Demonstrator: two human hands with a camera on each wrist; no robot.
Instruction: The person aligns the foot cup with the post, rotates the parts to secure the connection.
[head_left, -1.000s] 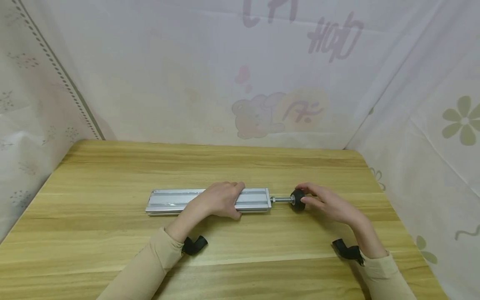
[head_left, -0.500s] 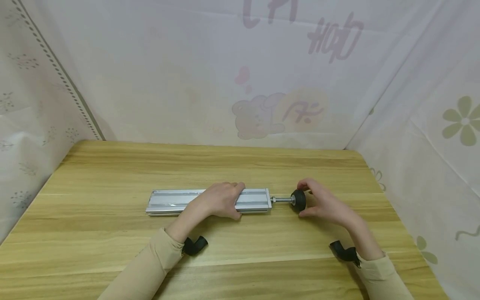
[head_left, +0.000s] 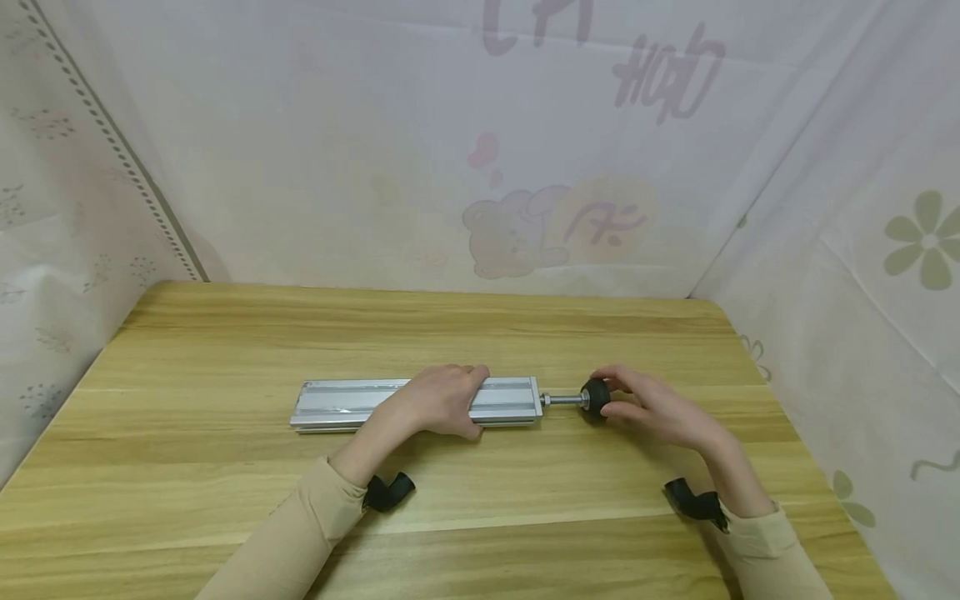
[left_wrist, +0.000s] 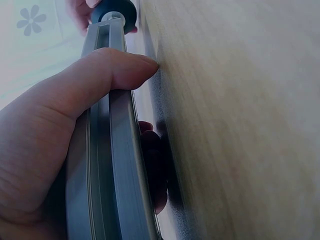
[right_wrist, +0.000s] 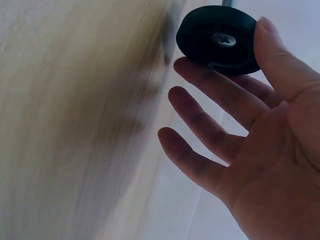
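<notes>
A silver aluminium rail (head_left: 337,403) lies lengthwise across the middle of the wooden table (head_left: 225,333). My left hand (head_left: 448,398) grips its right half, thumb on the near side and fingers curled over the far side. The left wrist view shows the same rail (left_wrist: 112,165) held in my left hand (left_wrist: 50,130). A thin threaded rod (head_left: 564,400) sticks out of the rail's right end and carries a black round foot (head_left: 595,397). My right hand (head_left: 624,398) pinches that foot (right_wrist: 220,37) between thumb and forefinger, the other fingers (right_wrist: 200,117) spread loosely.
Pale printed cloth walls close in the table at the back (head_left: 480,167), left and right. Black wrist-camera mounts (head_left: 390,490) (head_left: 693,502) sit at both cuffs. Bare wood lies in front of and behind the rail.
My right hand has rolled around the black foot, from cupped with the thumb below back to fingers on top. The rail and my left hand have stayed put.
</notes>
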